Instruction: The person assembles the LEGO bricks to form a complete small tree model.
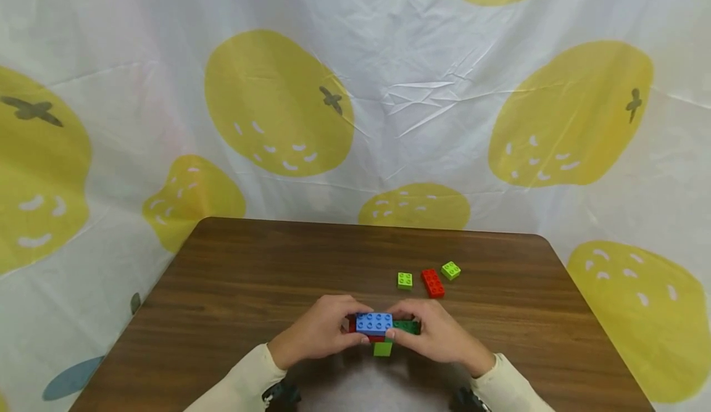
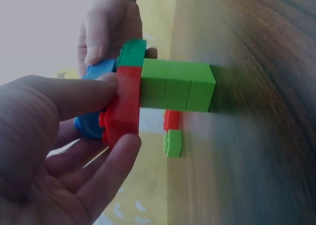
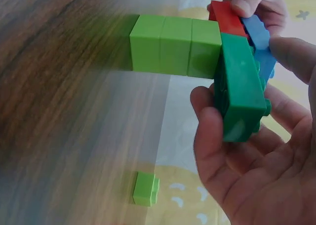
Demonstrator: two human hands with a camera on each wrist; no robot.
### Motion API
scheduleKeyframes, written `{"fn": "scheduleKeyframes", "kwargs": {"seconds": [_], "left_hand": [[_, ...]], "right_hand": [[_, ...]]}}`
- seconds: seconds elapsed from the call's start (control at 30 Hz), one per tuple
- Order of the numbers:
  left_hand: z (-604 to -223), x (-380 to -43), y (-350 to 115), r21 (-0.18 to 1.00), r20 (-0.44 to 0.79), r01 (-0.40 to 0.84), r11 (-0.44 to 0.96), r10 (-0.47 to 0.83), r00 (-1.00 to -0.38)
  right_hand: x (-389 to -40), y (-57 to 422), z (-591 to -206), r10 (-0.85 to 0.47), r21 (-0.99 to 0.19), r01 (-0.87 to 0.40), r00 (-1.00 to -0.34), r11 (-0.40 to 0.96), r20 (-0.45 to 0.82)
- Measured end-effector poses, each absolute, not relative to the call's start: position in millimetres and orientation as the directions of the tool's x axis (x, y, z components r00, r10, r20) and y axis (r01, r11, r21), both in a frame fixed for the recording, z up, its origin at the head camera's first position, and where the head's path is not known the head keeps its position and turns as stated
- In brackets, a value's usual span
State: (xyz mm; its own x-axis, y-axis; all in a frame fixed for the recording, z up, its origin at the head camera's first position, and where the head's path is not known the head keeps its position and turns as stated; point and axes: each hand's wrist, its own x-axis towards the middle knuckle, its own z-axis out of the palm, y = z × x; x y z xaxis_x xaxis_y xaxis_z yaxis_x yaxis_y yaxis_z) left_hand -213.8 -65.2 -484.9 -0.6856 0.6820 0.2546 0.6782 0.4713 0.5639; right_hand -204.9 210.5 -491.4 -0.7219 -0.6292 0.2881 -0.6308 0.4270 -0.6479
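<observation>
Both hands hold a structure of toy building bricks over the near middle of the table. Its stem is a column of lime green bricks (image 2: pixel 177 84), topped by a red brick (image 2: pixel 126 104) and a dark green brick (image 3: pixel 242 87) side by side. Across these two lies a blue brick (image 1: pixel 374 323), slightly tilted in the right wrist view. My left hand (image 1: pixel 324 329) pinches the red brick's end, thumb on its side and fingers opposite. My right hand (image 1: pixel 439 332) curls its fingers round the dark green end, with its thumb at the blue brick. The column's foot is close over the wood.
Beyond the hands on the brown wooden table (image 1: pixel 266 264) lie a loose red brick (image 1: pixel 432 283) and two small lime bricks, one to its left (image 1: pixel 405 280) and one to its right (image 1: pixel 451 270). A white curtain with yellow fruit (image 1: pixel 389 60) hangs behind the table's far edge.
</observation>
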Motion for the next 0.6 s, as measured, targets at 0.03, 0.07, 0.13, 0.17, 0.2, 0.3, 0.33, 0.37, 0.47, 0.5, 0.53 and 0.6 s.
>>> {"fn": "scheduleKeyframes", "kwargs": {"seconds": [0.03, 0.07, 0.13, 0.17, 0.2, 0.3, 0.33, 0.37, 0.47, 0.5, 0.53, 0.6], "left_hand": [[-484.7, -213.6, -65.5, 0.565, 0.251, 0.675, 0.473, 0.681, -0.688], [-484.1, -213.2, -65.8, 0.568, 0.245, 0.671, 0.478, 0.68, -0.691], [-484.1, -212.7, -65.8, 0.568, 0.243, 0.666, 0.484, 0.674, -0.697], [-484.6, -212.7, -65.5, 0.571, 0.243, 0.664, 0.484, 0.672, -0.699], [-485.1, -212.6, -65.3, 0.575, 0.242, 0.661, 0.483, 0.671, -0.701], [-487.6, -213.0, -64.3, 0.589, 0.241, 0.654, 0.475, 0.669, -0.703], [-488.1, -213.0, -64.1, 0.596, 0.235, 0.649, 0.474, 0.669, -0.705], [-488.5, -213.0, -64.0, 0.598, 0.233, 0.647, 0.474, 0.669, -0.705], [-488.1, -212.7, -63.8, 0.598, 0.227, 0.643, 0.479, 0.668, -0.709], [-487.8, -212.6, -63.7, 0.599, 0.225, 0.64, 0.48, 0.667, -0.711], [-487.5, -212.6, -63.6, 0.601, 0.226, 0.64, 0.479, 0.666, -0.711], [-486.8, -212.9, -63.4, 0.602, 0.228, 0.641, 0.477, 0.666, -0.71]], "right_hand": [[-204.8, 210.2, -490.7, -0.628, -0.65, -0.626, -0.725, 0.431, 0.282], [-204.6, 209.9, -489.9, -0.627, -0.65, -0.623, -0.728, 0.435, 0.278], [-204.6, 209.3, -489.2, -0.624, -0.645, -0.623, -0.731, 0.442, 0.278], [-204.6, 209.4, -489.1, -0.622, -0.643, -0.626, -0.73, 0.442, 0.282], [-204.6, 209.4, -489.1, -0.621, -0.639, -0.628, -0.73, 0.445, 0.286], [-204.3, 209.7, -489.6, -0.612, -0.635, -0.628, -0.735, 0.45, 0.293], [-204.2, 209.9, -490.0, -0.611, -0.637, -0.626, -0.736, 0.45, 0.292], [-203.8, 209.8, -490.2, -0.609, -0.637, -0.626, -0.737, 0.451, 0.293], [-203.1, 208.9, -490.7, -0.602, -0.635, -0.621, -0.743, 0.459, 0.293], [-203.1, 208.6, -490.9, -0.6, -0.634, -0.623, -0.743, 0.458, 0.296], [-203.2, 208.4, -491.3, -0.6, -0.629, -0.627, -0.741, 0.46, 0.3], [-202.9, 208.6, -491.3, -0.599, -0.622, -0.632, -0.74, 0.463, 0.306]]}}
